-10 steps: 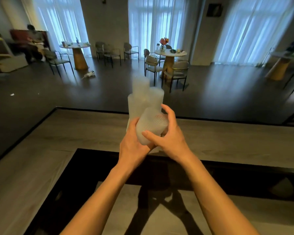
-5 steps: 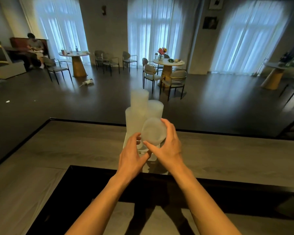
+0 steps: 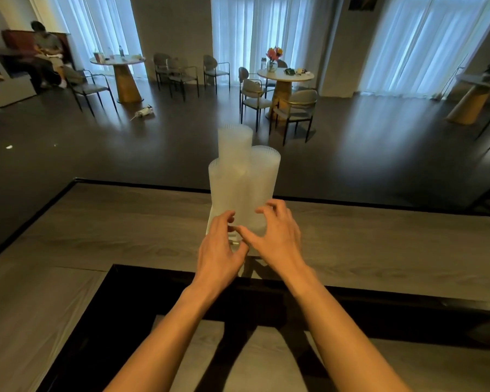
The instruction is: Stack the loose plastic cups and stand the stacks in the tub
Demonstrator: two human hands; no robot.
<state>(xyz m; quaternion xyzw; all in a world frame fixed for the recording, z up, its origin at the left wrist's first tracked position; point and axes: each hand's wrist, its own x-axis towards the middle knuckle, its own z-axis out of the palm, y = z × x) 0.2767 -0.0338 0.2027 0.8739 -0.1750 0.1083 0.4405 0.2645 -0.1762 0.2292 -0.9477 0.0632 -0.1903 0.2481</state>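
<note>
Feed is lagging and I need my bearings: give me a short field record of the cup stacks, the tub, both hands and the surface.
tall stacks: three upright stacks of translucent white ribbed plastic cups; rear, left, right
short stack: lower stack of the same cups, front right
tub: white plastic tub, mostly hidden, holds the stacks
left hand: fingers curled at the tub's front, grip unclear
right hand: fingers and thumb curled round the short stack
surface: grey wood-grain counter
</note>
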